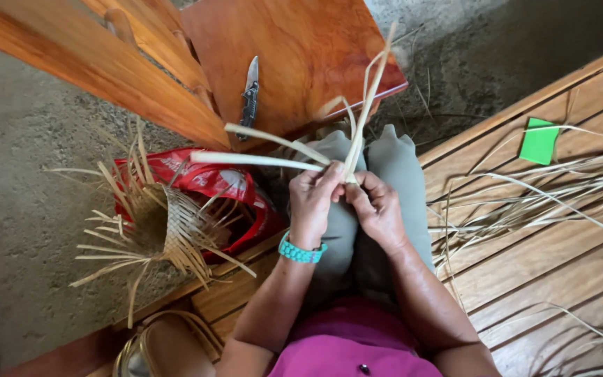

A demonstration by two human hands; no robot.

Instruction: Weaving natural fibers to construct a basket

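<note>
Seated on plank floor (525, 265), knees together in grey trousers, work held just above lap.

Left hand (313, 202): fingers closed on pale leaf strips (273, 150) at crossing point, thumb pressing down. Teal bead bracelet (300, 251) on wrist. Right hand (377, 208): fingers curled shut on same bundle from other side, fingertips touching left hand's. Both pinching 1 junction, likely to keep crossed strips from slipping apart.

Strips fan out from pinch: 2 long ones running left, nearly level; several rising up and right toward wooden stool (294, 56). Free ends left loose, clear of grip.

Folding knife (249, 98) lying open on stool seat, just ahead of knees, within reach; untouched.

Part-woven basket (165, 227) on its side at left, unwoven ends sticking out all round, resting against red plastic bag (211, 181). Set down apart from hands.

Loose dry strips (546, 188) strewn on planks at right, near right elbow; probably stock pile. Small green card (539, 141) lying flat on planks beyond them.

Bare ground (29, 174) past plank edge. Round woven rim at lower left, partly cut off; kind unclear.
</note>
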